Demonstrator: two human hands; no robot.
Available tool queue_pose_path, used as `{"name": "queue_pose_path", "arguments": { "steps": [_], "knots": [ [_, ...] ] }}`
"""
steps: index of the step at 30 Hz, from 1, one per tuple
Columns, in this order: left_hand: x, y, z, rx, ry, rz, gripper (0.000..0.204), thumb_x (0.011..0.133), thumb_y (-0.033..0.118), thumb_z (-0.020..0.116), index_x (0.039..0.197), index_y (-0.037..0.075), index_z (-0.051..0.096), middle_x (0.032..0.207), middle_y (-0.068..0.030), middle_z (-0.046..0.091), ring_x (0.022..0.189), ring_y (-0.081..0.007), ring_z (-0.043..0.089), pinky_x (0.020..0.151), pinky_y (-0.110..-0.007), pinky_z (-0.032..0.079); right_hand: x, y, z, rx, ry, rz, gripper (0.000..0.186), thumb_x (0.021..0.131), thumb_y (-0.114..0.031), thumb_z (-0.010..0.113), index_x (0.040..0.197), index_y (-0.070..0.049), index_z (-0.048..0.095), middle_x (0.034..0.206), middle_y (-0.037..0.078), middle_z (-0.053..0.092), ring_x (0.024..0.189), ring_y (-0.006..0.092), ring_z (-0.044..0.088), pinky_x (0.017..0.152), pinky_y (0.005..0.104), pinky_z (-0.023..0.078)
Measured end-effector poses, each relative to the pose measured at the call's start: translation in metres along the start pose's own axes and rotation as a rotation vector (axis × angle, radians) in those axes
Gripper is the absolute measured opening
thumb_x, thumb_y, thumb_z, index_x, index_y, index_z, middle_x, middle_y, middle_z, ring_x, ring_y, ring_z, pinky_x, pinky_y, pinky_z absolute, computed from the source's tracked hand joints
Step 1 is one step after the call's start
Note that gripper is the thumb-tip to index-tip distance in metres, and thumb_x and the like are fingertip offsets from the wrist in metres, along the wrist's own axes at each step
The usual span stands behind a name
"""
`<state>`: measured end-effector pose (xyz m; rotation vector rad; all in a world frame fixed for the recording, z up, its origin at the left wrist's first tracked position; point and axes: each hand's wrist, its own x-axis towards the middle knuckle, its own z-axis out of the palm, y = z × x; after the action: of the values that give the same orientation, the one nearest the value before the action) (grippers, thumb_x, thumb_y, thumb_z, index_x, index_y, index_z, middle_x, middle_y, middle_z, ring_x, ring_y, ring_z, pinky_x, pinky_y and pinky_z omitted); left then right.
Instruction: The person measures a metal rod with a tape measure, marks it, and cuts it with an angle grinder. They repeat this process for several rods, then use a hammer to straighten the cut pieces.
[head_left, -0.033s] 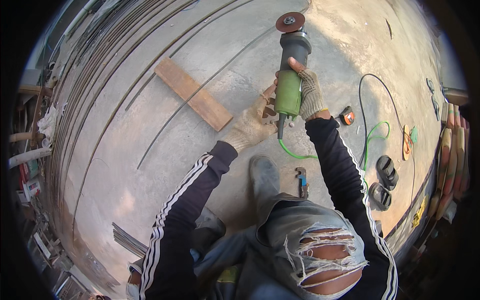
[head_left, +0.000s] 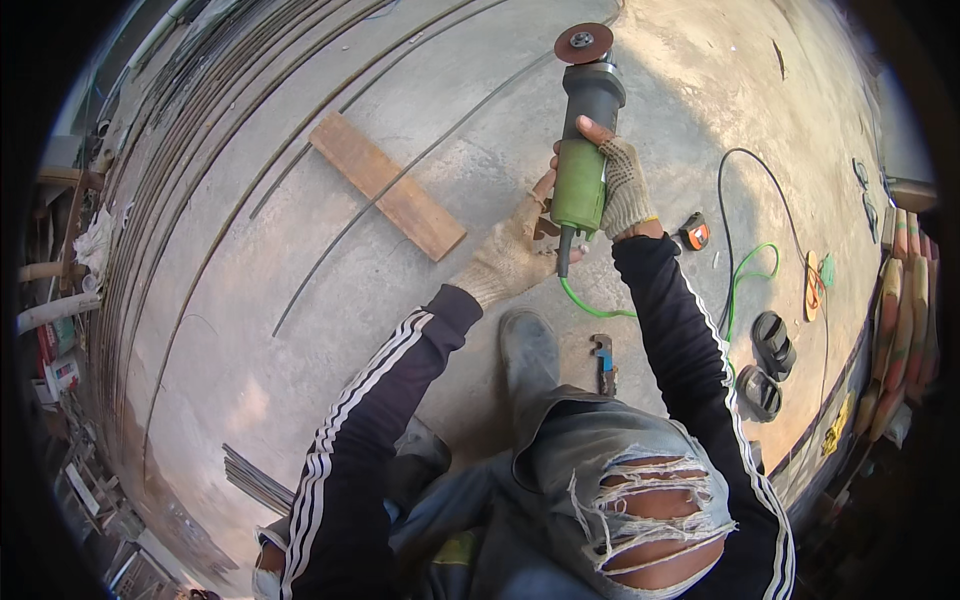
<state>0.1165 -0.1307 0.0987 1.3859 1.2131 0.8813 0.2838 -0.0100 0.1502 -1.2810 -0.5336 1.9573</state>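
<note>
My gloved right hand (head_left: pixel 625 185) is closed round a green and dark grey angle grinder (head_left: pixel 576 180), which has a reddish-brown disc (head_left: pixel 583 42) at its far end. Beside and partly beneath its cord end is my gloved left hand (head_left: pixel 508 245), fingers curled on a small brown piece (head_left: pixel 545 228) that is mostly hidden; I cannot make out what it is. The grinder's green cord (head_left: pixel 595 308) runs down behind my right sleeve. A blue-headed hand tool (head_left: pixel 604 365) lies on the floor beside my boot (head_left: pixel 530 355).
Long steel rods (head_left: pixel 240 130) lie on the concrete floor (head_left: pixel 440 380) at left, with a wooden plank (head_left: pixel 385 185) beneath some. Cut rods (head_left: pixel 255 475) are at lower left. Rightward are a tape measure (head_left: pixel 695 232), black sandals (head_left: pixel 770 345), an orange-strapped slipper (head_left: pixel 812 285), cables and stacked sacks (head_left: pixel 900 320).
The grinder and both my hands have shifted very slightly; nothing visibly taken hold of or let go.
</note>
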Motion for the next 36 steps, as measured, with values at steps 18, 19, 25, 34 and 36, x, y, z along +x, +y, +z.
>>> {"name": "queue_pose_path", "arguments": {
  "steps": [18,19,25,34,36],
  "knots": [
    [-0.014,-0.02,0.045,0.246,0.151,0.176,0.097,0.103,0.034,0.068,0.172,0.004,0.006,0.13,-0.034,0.064,0.091,-0.0481,0.073,0.077,-0.056,0.059,-0.002,0.015,-0.019,0.043,-0.083,-0.018,0.046,0.087,-0.03,0.079,0.112,0.007,0.067,0.09,0.018,0.074,0.077,0.0275,0.075,0.071,0.0378,0.067],
    [-0.014,-0.02,0.048,0.247,0.138,0.139,0.097,0.102,0.033,0.068,0.172,0.004,0.006,0.131,-0.0339,0.064,0.09,-0.0482,0.072,0.075,-0.055,0.059,-0.002,0.016,-0.02,0.036,-0.083,-0.032,0.047,0.086,-0.032,0.079,0.111,0.007,0.068,0.087,0.018,0.074,0.073,0.0274,0.074,0.07,0.0374,0.066],
    [-0.015,-0.017,0.052,0.279,0.088,0.062,0.097,0.102,0.033,0.067,0.171,0.002,0.007,0.129,-0.0322,0.066,0.091,-0.048,0.072,0.077,-0.056,0.06,-0.006,0.015,-0.019,-0.073,-0.023,-0.088,0.048,0.085,-0.031,0.08,0.111,0.006,0.068,0.087,0.018,0.073,0.073,0.0267,0.074,0.07,0.0364,0.066],
    [-0.049,0.014,-0.125,0.986,-0.508,0.261,0.077,0.101,0.025,0.07,0.167,0.01,0.034,0.131,-0.0182,0.065,0.112,-0.0353,0.07,0.097,-0.045,0.059,-0.01,0.007,-0.033,-0.225,0.016,-0.018,0.045,0.083,-0.026,0.083,0.115,0.001,0.067,0.092,0.016,0.074,0.078,0.0254,0.074,0.07,0.0359,0.065],
    [-0.087,0.037,-0.201,1.153,-0.559,0.08,0.055,0.106,0.021,0.064,0.157,0.008,0.051,0.13,-0.0145,0.065,0.114,-0.0304,0.068,0.099,-0.041,0.058,-0.009,0.004,-0.04,-0.306,0.023,-0.014,0.045,0.082,-0.023,0.084,0.116,0.0,0.065,0.092,0.015,0.073,0.079,0.0253,0.074,0.069,0.0367,0.065]
  ]
}}
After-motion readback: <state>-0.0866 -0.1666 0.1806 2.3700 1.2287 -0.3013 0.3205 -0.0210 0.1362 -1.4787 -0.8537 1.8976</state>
